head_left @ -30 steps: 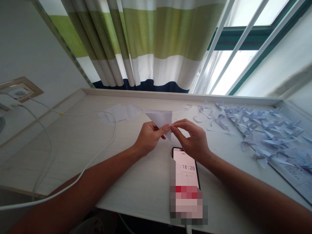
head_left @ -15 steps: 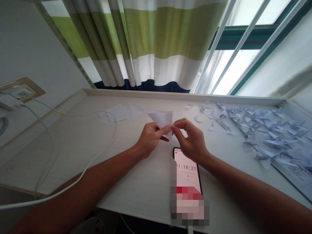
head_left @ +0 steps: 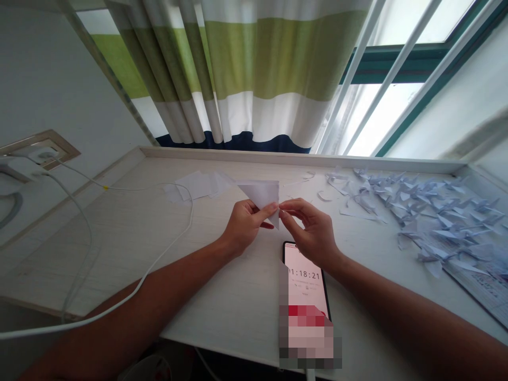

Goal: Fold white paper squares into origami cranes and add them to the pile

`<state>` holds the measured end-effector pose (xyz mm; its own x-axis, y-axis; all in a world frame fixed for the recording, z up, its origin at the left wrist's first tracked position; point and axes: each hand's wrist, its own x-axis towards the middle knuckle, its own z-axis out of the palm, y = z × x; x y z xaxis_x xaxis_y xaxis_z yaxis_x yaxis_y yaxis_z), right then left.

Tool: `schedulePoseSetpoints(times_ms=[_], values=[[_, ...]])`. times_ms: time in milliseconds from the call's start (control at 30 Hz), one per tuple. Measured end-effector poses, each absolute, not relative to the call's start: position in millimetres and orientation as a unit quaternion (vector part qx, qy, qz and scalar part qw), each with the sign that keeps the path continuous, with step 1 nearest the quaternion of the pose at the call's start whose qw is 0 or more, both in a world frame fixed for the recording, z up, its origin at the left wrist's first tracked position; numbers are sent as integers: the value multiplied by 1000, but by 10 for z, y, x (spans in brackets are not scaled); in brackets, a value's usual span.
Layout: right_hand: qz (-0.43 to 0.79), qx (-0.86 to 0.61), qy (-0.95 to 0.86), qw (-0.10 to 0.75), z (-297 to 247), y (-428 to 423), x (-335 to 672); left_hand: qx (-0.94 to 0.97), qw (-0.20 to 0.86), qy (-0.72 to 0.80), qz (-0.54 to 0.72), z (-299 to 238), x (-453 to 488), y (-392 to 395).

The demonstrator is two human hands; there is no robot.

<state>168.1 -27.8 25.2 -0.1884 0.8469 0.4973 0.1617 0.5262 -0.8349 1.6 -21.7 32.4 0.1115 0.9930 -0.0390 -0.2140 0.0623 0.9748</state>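
A white sheet of paper folded into a triangle (head_left: 264,191) is held up above the middle of the table. My left hand (head_left: 246,222) grips it, thumb on the near face and fingers behind. At the paper's right edge, my right hand (head_left: 311,225) pinches with thumb and fingertips; the fold there is too small to make out. Below my right hand lies a phone (head_left: 305,288) showing a timer, its lower part blurred out.
Several folded paper cranes (head_left: 444,211) heap at the right, partly on a printed board (head_left: 476,288). Flat paper sheets (head_left: 198,185) lie at the back left. Paper scraps (head_left: 323,197) are near the cranes. A white cable (head_left: 169,248) crosses over my left forearm.
The triangle's right edge has shifted slightly left, and my right fingers at that edge have moved a little. Both hands keep their places; the whole view has tilted slightly.
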Motion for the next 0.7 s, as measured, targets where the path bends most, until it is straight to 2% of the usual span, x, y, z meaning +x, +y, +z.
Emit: schedulePoseSetpoints(times_ms=[200,400,567,700], values=[[306,-376,-700,525,252,-260,1702,475,574,435,505,312,9,-209],[361,-401,-666,515,249,-236,1695,499,560,441,493,257,-13,-175],[373,-470,-604,524,248,-139,1739,488,549,450,508,241,-24,-131],[357,-516,-605,490,276,-73,1785,486,529,451,530,241,-21,-111]])
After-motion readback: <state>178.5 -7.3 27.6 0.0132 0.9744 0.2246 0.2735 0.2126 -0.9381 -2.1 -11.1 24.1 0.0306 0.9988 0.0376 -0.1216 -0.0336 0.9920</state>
